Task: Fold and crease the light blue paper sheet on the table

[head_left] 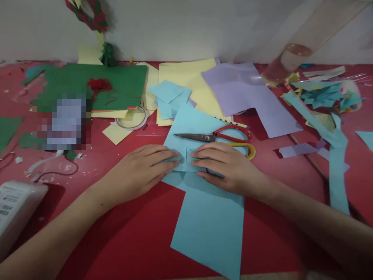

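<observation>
Small folded paper (186,165) at the middle of the desk (140,241)

The light blue piece lies between the fingertips of both hands, on top of a larger blue sheet (210,225) that stretches toward the person. The left hand (148,167) comes in from the left, fingers nearly straight and close together, tips on the piece; the right hand (224,163) mirrors it from the other side, fingers slightly more spread. Whether either one pinches the paper or merely presses it I cannot tell (the thumbs are mostly hidden). A narrow upright line, perhaps a fold edge, shows between them.

Just beyond the right hand lie scissors (201,137), blades pointing left, one handle red, the other yellow. Behind them are a dotted pencil (233,122), smaller blue pieces (169,97) and a purple sheet (233,87).
</observation>
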Tool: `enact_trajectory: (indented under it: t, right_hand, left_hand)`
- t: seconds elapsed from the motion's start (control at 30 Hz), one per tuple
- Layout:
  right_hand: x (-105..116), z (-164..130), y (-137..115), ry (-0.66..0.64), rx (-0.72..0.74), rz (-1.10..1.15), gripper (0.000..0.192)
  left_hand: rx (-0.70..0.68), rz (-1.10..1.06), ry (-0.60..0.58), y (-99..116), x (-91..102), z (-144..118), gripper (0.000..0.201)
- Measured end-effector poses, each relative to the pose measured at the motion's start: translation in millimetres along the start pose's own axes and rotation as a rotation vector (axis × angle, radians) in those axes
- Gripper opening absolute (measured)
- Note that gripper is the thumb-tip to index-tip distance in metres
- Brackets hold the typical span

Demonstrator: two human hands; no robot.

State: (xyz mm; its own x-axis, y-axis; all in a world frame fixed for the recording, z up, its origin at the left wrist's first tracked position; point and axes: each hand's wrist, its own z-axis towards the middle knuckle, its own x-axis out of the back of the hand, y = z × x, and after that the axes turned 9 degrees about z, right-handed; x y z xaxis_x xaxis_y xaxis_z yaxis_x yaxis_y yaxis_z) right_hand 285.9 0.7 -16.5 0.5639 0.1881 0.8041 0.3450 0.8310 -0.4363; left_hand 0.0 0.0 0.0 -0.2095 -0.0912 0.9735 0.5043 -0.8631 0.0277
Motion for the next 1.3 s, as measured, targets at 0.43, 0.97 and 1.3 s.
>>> enact_trajectory:
  t: [0.43, 0.97, 1.3]
  right_hand:
    - [-1.0, -0.1, 4.8, 0.048, 0.021, 0.014, 0.016]
    - [0.5, -2.9, 3.3, -0.029, 0.003, -0.048, 0.026]
    - [-0.6, -0.3, -3.7, -0.013, 0.04, -0.095, 0.016]
  left_hand:
    - [0.096, -0.085, 0.097, -1.8, -9.1, 0.5, 0.02]
    - [0.002, -0.011, 0.062, -6.6, -6.7, -3.3, 0.026]
    - [-0.003, 0.041, 0.124, -1.3, -8.8, -0.7, 0.022]
